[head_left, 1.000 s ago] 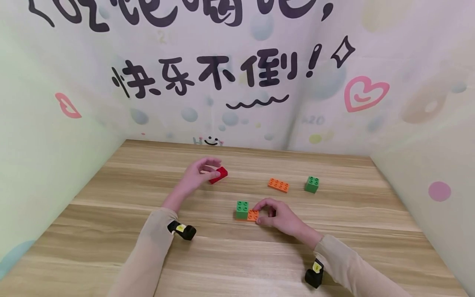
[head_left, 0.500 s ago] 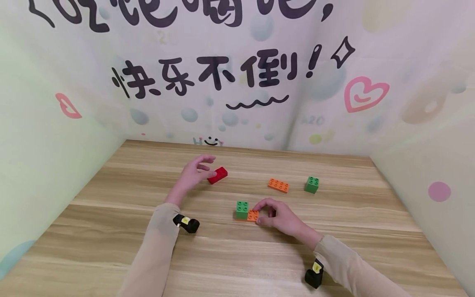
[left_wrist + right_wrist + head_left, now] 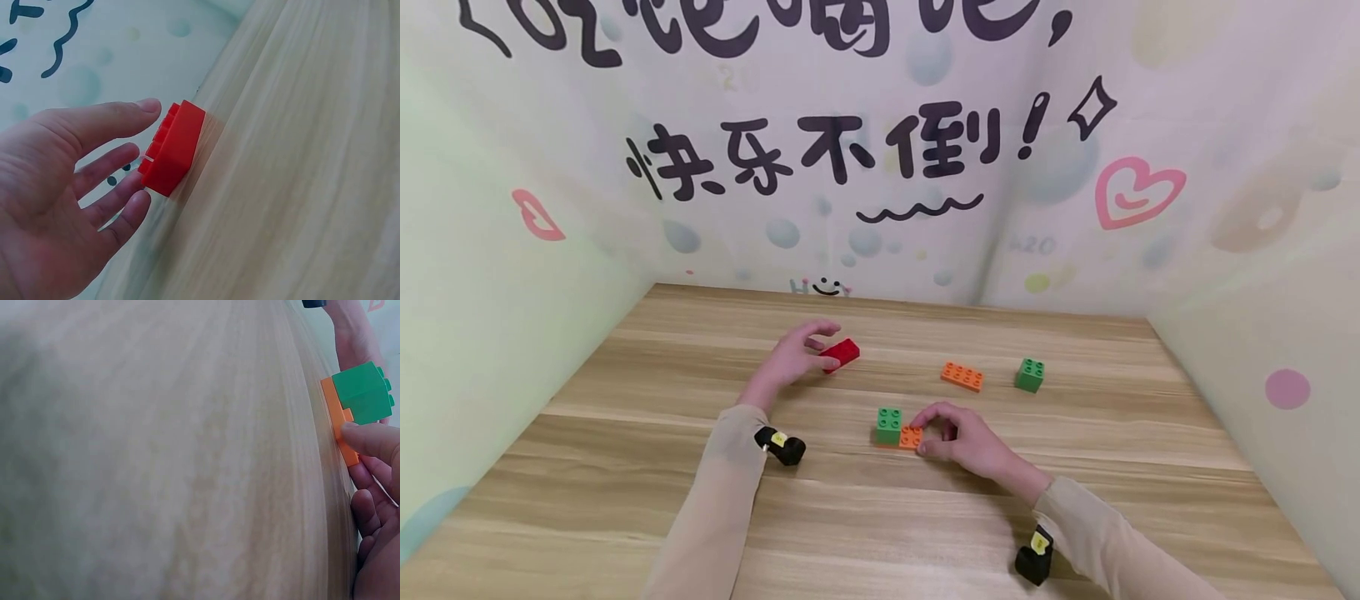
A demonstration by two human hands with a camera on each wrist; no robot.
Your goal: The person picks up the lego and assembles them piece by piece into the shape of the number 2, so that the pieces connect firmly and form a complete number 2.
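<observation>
A red toy brick (image 3: 844, 353) lies on the table at the back, left of the middle. My left hand (image 3: 792, 357) hovers beside it, thumb and fingers spread apart. In the left wrist view the thumb tip ends just short of the red brick's studs, and the fingers lie on its near side. Nearer the front, a flat orange toy brick (image 3: 912, 437) carries a green toy brick (image 3: 889, 426) on its left half. My right hand (image 3: 973, 443) pinches the orange brick's bare right end between thumb and fingers; the right wrist view shows the thumb (image 3: 369, 439) on its edge.
Behind the right hand lie another flat orange brick (image 3: 962, 376) and, farther right, a second green brick (image 3: 1031, 375). The wooden table (image 3: 865, 533) ends at a printed backdrop (image 3: 760, 250). Side walls flank it. Each wrist wears a black camera.
My left hand has drawn slightly back, then lowered again beside the red brick, which has stayed in place. My right hand keeps its hold on the orange brick without moving.
</observation>
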